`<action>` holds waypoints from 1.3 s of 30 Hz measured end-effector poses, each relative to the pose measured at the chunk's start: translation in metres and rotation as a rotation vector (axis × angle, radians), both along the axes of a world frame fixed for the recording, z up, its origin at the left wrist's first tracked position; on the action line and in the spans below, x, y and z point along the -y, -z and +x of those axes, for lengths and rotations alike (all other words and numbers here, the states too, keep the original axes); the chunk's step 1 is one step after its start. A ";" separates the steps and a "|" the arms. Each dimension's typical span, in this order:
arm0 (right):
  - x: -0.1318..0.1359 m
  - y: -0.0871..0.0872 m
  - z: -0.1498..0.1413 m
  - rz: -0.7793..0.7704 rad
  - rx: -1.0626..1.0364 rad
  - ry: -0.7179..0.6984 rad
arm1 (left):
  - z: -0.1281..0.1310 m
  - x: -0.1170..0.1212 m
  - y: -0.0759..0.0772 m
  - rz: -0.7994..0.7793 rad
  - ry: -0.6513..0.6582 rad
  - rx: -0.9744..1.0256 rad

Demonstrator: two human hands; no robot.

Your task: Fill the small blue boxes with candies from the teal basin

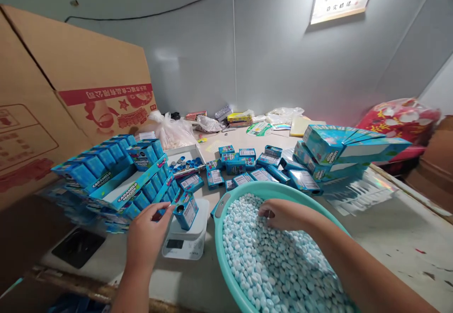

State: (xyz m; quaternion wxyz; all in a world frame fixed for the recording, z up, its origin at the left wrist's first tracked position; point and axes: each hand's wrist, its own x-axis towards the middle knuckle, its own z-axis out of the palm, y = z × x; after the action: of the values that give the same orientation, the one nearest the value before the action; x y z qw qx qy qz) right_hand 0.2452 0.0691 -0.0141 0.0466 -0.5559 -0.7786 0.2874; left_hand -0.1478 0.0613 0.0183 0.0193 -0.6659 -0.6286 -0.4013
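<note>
My left hand is closed in a pinch beside a small blue candy box; whatever lies between its fingertips is too small to tell. That box stands upright on a white digital scale, with a round dark opening in its top. My right hand reaches into a turquoise basin full of pale blue and white candies. Its fingers are curled down among the candies, with the tips partly hidden.
Display trays of blue boxes stand left, by a large carton. Loose blue boxes lie behind the basin. A shallow box of round blue caps sits behind the scale. Folded display cartons are stacked right. A black phone-like slab lies front left.
</note>
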 end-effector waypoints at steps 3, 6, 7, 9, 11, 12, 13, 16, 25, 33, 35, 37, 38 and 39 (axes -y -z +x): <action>-0.002 -0.002 0.000 -0.055 -0.004 0.020 | 0.008 -0.002 0.010 0.124 0.031 -0.010; -0.004 -0.003 0.000 -0.064 -0.020 0.035 | 0.013 -0.008 0.018 0.184 0.053 -0.049; -0.004 -0.003 0.000 -0.063 -0.019 0.040 | 0.014 -0.010 0.021 0.190 0.060 -0.064; -0.004 -0.003 -0.001 -0.060 -0.015 0.053 | 0.014 -0.014 0.025 0.194 0.098 -0.085; -0.003 -0.003 -0.003 -0.062 -0.009 0.068 | 0.014 -0.018 0.030 0.211 0.155 -0.072; -0.003 -0.002 -0.004 -0.062 -0.007 0.075 | 0.014 -0.020 0.032 0.228 0.182 -0.048; -0.003 -0.001 -0.006 -0.057 -0.003 0.085 | 0.014 -0.021 0.034 0.244 0.206 -0.016; -0.007 0.002 -0.009 -0.041 0.013 0.104 | 0.016 -0.025 0.042 0.279 0.234 0.071; -0.022 0.012 0.000 -0.128 0.009 0.129 | -0.003 -0.029 0.076 0.582 0.204 0.108; -0.016 0.014 0.005 -0.148 0.040 0.158 | -0.012 -0.038 0.081 0.406 0.260 0.074; -0.014 0.010 0.001 -0.159 0.080 0.175 | -0.008 -0.035 0.079 0.306 0.290 0.083; -0.010 0.006 -0.003 -0.159 0.097 0.176 | -0.004 -0.031 0.076 0.277 0.315 0.078; -0.009 0.004 -0.004 -0.159 0.098 0.166 | -0.003 -0.029 0.075 0.287 0.322 0.075; -0.008 0.003 -0.005 -0.161 0.099 0.156 | -0.003 -0.029 0.075 0.296 0.317 0.077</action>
State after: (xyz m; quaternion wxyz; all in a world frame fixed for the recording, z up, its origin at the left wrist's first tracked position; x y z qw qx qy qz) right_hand 0.2405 0.0769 -0.0167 -0.0145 -0.6301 -0.7088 0.3167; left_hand -0.1505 0.0900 -0.0566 0.0295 -0.7304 -0.4507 -0.5124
